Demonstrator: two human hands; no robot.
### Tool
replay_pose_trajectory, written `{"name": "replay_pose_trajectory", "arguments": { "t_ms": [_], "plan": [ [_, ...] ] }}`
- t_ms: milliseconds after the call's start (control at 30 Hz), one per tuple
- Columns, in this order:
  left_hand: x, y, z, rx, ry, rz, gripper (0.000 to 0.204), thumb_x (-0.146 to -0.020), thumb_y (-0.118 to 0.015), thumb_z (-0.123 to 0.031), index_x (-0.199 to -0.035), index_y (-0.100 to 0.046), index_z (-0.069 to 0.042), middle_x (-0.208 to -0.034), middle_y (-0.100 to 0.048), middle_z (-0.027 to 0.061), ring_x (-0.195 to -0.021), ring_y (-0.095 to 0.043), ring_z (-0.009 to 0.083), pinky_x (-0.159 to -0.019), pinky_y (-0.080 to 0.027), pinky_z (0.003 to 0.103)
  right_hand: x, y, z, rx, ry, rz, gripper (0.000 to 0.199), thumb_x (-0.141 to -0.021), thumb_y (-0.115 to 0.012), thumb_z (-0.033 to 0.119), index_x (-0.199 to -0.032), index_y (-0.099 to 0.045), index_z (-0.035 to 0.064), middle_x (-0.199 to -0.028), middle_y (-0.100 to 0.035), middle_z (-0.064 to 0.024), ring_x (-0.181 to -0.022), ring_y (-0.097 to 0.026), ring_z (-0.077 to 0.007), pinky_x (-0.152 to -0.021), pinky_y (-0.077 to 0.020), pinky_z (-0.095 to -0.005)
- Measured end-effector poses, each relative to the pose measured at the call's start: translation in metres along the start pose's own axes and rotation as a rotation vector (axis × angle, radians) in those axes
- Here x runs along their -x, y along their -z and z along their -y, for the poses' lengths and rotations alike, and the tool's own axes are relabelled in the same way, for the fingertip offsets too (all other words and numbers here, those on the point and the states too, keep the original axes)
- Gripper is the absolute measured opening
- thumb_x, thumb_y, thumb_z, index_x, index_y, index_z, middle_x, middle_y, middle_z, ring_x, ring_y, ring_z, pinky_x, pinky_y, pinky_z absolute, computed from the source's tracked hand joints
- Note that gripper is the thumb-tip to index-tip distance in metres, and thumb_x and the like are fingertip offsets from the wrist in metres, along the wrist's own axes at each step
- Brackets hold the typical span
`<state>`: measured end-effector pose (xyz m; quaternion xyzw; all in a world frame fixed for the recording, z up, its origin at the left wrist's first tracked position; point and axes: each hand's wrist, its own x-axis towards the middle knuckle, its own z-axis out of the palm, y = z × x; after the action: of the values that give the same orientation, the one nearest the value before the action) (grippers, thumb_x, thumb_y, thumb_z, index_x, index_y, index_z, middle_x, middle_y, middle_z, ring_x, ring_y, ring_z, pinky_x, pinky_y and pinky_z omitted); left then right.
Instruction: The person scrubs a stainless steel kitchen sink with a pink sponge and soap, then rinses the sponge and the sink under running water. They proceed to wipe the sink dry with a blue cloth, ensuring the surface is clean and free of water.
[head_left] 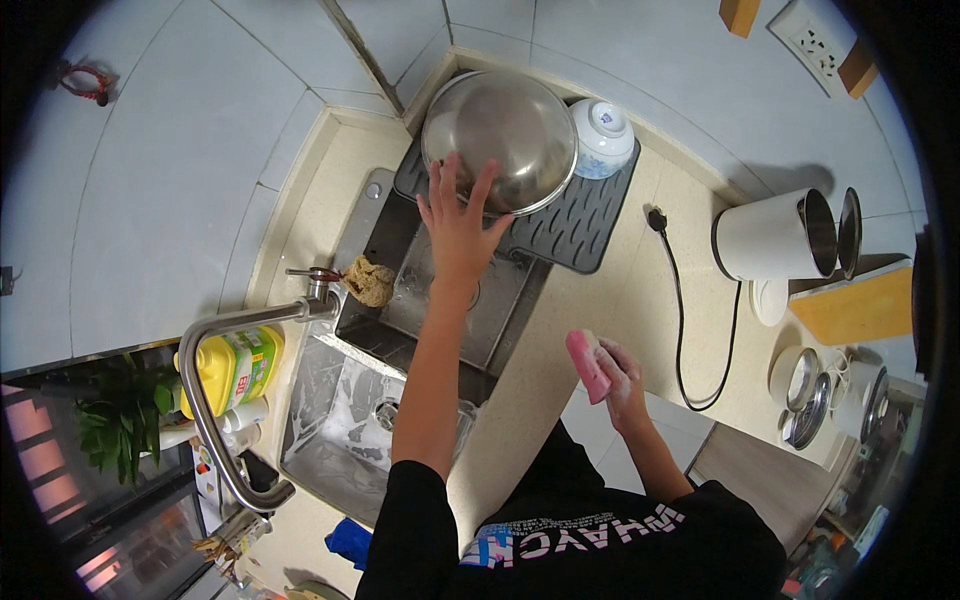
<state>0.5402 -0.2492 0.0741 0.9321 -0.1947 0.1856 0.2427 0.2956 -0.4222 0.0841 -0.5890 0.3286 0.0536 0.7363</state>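
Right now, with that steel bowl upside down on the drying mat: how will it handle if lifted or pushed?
The steel bowl looks thin-walled, so probably light. Its smooth dome may be slippery under the left hand. Pushed, it would likely grip the ribbed mat or bump the porcelain bowl.

The left hand (458,222) reaches forward with fingers spread, its fingertips touching the rim of an upturned steel bowl (500,140) that rests on a dark ribbed drying mat (575,228) beside a blue-patterned white bowl (603,136), also upside down. The right hand (618,380), soapy, is closed around a pink sponge (587,364) over the pale bench (640,290). Below lies a steel sink (345,440) streaked with suds, a curved tap (215,400) arching over it, a yellow detergent bottle (232,368) and a brownish scrubber (370,281) near its edge. A white electric kettle (775,238) stands at right, its black cord (685,320) trailing across the bench.
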Motion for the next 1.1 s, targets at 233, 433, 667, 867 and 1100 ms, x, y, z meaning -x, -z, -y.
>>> {"name": "replay_pose_trajectory", "arguments": {
  "t_ms": [233, 433, 667, 867, 1100],
  "plan": [
    [0.007, 0.003, 0.001, 0.204, 0.148, -0.042, 0.092, -0.061, -0.082, -0.026, -0.139, -0.035, -0.019, -0.144, -0.019, 0.0238, -0.129, -0.028, 0.0417, -0.103, -0.03, 0.048, -0.008, -0.001, -0.005, -0.005, -0.022, 0.012, 0.03, -0.092, -0.052, 0.016, -0.114, -0.055, -0.0048, -0.107, -0.058, -0.0087, -0.1, -0.054, -0.0152, -0.089, -0.042, -0.0264],
    [0.046, 0.027, 0.006, 0.379, 0.316, -0.127, 0.079, -0.071, -0.076, -0.014, -0.138, -0.033, -0.009, -0.141, -0.021, 0.0221, -0.128, -0.03, 0.0389, -0.103, -0.03, 0.045, -0.013, -0.019, 0.004, 0.018, -0.015, 0.054, 0.035, -0.093, -0.051, 0.02, -0.119, -0.054, -0.0032, -0.11, -0.057, -0.0092, -0.102, -0.053, -0.0164, -0.089, -0.0411, -0.0281],
    [0.186, 0.097, 0.008, 0.248, 0.627, -0.155, 0.047, -0.077, -0.067, -0.005, -0.121, -0.05, -0.002, -0.127, -0.043, 0.0198, -0.119, -0.042, 0.0343, -0.099, -0.035, 0.041, -0.041, -0.105, 0.011, -0.051, -0.077, 0.362, 0.045, -0.091, -0.055, 0.025, -0.126, -0.049, -0.0034, -0.115, -0.056, -0.0086, -0.11, -0.05, -0.017, -0.094, -0.0392, -0.0296],
    [0.245, 0.243, -0.028, -0.277, 0.499, -0.112, 0.022, -0.075, -0.067, -0.004, -0.095, -0.058, -0.003, -0.093, -0.055, 0.0126, -0.084, -0.055, 0.0334, -0.08, -0.043, 0.042, -0.11, -0.245, 0.03, 0.167, 0.337, 0.472, 0.035, -0.085, -0.061, 0.015, -0.116, -0.058, -0.0015, -0.105, -0.062, -0.0091, -0.093, -0.056, -0.0146, -0.083, -0.044, -0.0282],
    [0.169, 0.343, -0.006, -0.694, 0.789, -0.274, 0.056, -0.075, -0.073, -0.023, -0.116, -0.047, 0.004, -0.108, -0.053, 0.0192, -0.105, -0.049, 0.0331, -0.094, -0.036, 0.045, -0.271, -0.382, 0.048, 1.032, 1.148, 0.22, 0.028, -0.084, -0.054, 0.014, -0.105, -0.057, -0.0036, -0.096, -0.058, -0.024, -0.09, -0.056, -0.039, -0.079, -0.0461, -0.0455]
  ]
}}
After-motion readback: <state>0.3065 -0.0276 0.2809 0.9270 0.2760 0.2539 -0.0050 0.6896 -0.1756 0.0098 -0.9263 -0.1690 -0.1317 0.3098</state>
